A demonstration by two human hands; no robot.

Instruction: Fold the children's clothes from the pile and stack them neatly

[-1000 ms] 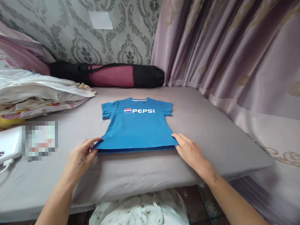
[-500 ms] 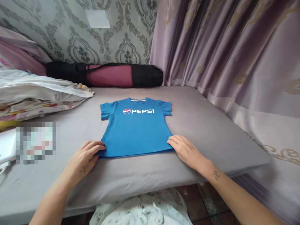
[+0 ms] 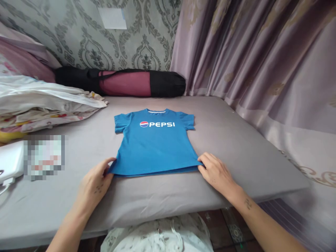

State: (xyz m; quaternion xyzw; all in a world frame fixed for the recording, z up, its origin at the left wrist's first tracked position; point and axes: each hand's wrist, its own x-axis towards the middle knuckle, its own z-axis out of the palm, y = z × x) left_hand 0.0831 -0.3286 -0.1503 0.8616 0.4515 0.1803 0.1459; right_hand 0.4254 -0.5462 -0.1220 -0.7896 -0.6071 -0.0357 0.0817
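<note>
A blue T-shirt (image 3: 154,147) with a white PEPSI print lies spread face up on the grey sheet (image 3: 231,140), its collar away from me and its hem nearest. My left hand (image 3: 96,180) pinches the hem's left corner between thumb and fingers. At the right corner, the thumb and fingers of my right hand (image 3: 216,171) are closed on the hem. The hem's two layers are slightly apart along the front, more so towards the right.
Crumpled bedding (image 3: 44,101) lies at the left, with a white device (image 3: 12,159) and a blurred-out item (image 3: 44,157) nearer. A black and maroon long bag (image 3: 126,83) rests along the wall. Curtains (image 3: 236,52) hang at the right.
Both hands have shifted from resting on the shirt's lower corners to gripping the hem at its edges. The hem's right side is lifted a little. The view has shifted slightly.
</note>
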